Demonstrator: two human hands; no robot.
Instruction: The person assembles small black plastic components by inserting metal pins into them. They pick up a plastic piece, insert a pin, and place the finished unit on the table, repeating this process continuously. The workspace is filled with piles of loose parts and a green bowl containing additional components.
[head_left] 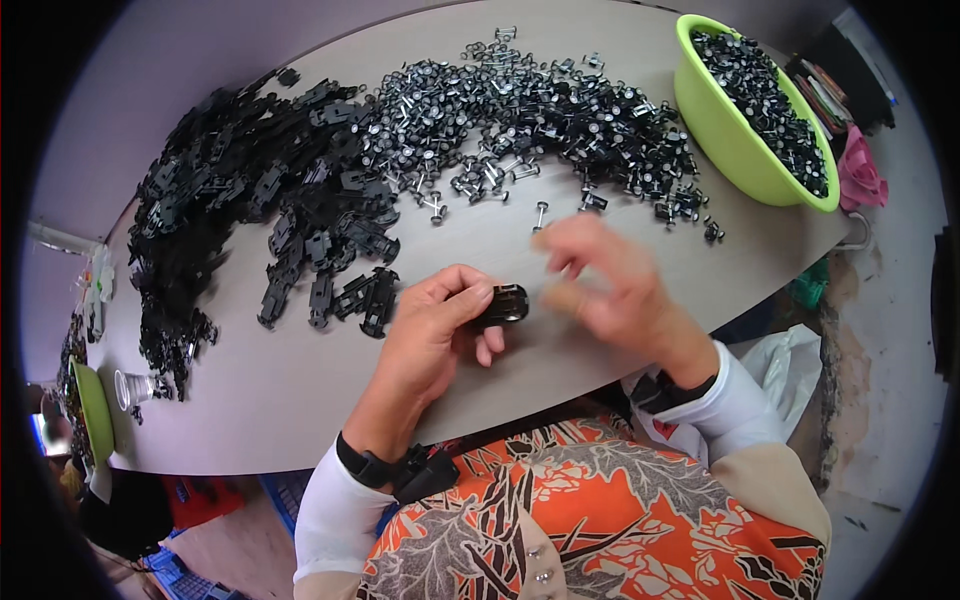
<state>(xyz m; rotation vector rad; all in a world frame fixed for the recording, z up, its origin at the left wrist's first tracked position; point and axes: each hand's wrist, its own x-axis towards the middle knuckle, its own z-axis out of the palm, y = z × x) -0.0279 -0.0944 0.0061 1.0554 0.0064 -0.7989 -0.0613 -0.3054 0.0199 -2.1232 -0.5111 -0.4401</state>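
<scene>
Between the thumb and fingers of my left hand (440, 320) is a small black toy car body (508, 304), its hollow underside partly showing. My right hand (610, 290) hovers just right of it, a little blurred, with thumb and index finger apart and nothing visible between them. Just beyond my right fingertips lies a single wheel axle (541, 214), a silver rod with a black wheel at each end. Farther back spreads a large heap of such wheel axles (430, 120). On the left are piled many black plastic car chassis (260, 190).
A lime-green basin (745, 150) full of small black and silver parts stands at the table's far right edge. A clear plastic cup (132, 390) lies near the left edge, beside another green basin (93, 412). A white plastic bag (790, 370) hangs below the table's right side.
</scene>
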